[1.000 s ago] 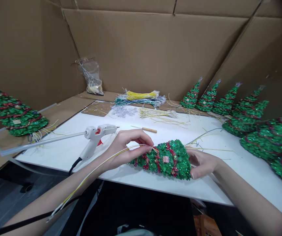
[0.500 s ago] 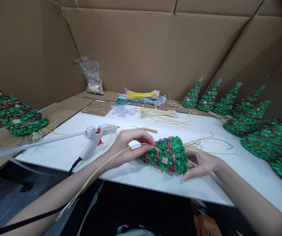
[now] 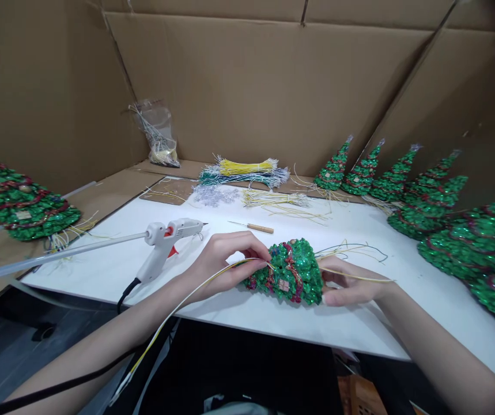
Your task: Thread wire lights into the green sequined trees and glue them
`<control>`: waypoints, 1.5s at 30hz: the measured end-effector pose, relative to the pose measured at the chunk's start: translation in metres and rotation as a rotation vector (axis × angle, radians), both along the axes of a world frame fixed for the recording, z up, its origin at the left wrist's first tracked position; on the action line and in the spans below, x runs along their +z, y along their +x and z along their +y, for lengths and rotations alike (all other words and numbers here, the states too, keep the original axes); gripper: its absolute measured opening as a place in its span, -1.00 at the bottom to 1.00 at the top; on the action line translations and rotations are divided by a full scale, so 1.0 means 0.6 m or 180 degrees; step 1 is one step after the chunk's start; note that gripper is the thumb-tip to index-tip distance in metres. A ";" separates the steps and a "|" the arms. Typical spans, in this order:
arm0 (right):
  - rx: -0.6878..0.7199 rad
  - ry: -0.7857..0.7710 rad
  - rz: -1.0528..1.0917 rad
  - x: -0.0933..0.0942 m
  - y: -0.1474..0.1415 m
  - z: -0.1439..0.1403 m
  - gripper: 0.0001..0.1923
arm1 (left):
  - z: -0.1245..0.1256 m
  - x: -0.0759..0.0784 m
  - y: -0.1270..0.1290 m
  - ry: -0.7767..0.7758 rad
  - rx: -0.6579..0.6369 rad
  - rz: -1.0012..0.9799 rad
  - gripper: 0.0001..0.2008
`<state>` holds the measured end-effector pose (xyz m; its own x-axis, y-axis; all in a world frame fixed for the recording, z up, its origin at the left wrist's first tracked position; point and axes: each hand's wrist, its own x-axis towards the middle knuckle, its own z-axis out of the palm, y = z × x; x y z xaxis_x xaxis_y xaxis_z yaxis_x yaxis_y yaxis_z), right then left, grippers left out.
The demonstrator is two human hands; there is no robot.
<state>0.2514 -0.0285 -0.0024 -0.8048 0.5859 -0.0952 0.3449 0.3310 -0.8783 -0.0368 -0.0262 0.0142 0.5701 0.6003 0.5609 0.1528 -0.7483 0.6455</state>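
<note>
A small green Christmas tree [image 3: 305, 271] with red garland lies on its side, its base toward my right hand. My left hand [image 3: 234, 262] is closed, thumb and forefinger pinching a yellow and white wire [image 3: 173, 314] against the tree's side. The wire's long end trails back over my left forearm. My right hand [image 3: 346, 282] grips the tree's base, its thumb at the lower rim; some of its fingertips are hidden behind or inside the base. Loose yellow and green wires [image 3: 355, 249] stick out from the base, one lying across my right hand.
A white glue gun [image 3: 156, 253] with a long glue stick rests at left. An awl [image 3: 260, 228] lies behind the tree. Wire bundles [image 3: 247, 167] and clear plastic pieces [image 3: 216, 196] are at the back. More decorated trees [image 3: 429, 207] stand at right, another tree [image 3: 26, 207] at left.
The tree and my right hand have shifted slightly left. One yellow wire from the base now lies over my right hand. My left hand still pinches the wire at the tree.
</note>
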 end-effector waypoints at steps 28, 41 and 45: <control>-0.0478 -0.0331 0.0140 0.083 -0.001 0.010 -0.52 | 0.004 0.003 -0.005 0.0030 0.0087 0.0286 -0.95; -0.0178 -0.0803 0.0186 0.019 -0.010 0.034 -0.43 | 0.001 0.013 0.009 0.0374 -0.0034 0.0156 -0.92; -0.0351 -0.0716 -0.0028 0.020 -0.005 0.029 -0.43 | -0.001 0.012 0.013 0.0373 0.0013 0.0199 -0.92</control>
<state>0.2482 -0.0111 0.0096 -0.7358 0.6333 -0.2399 0.3760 0.0875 -0.9225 -0.0290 -0.0267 0.0212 0.6038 0.5351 0.5908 0.1932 -0.8173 0.5428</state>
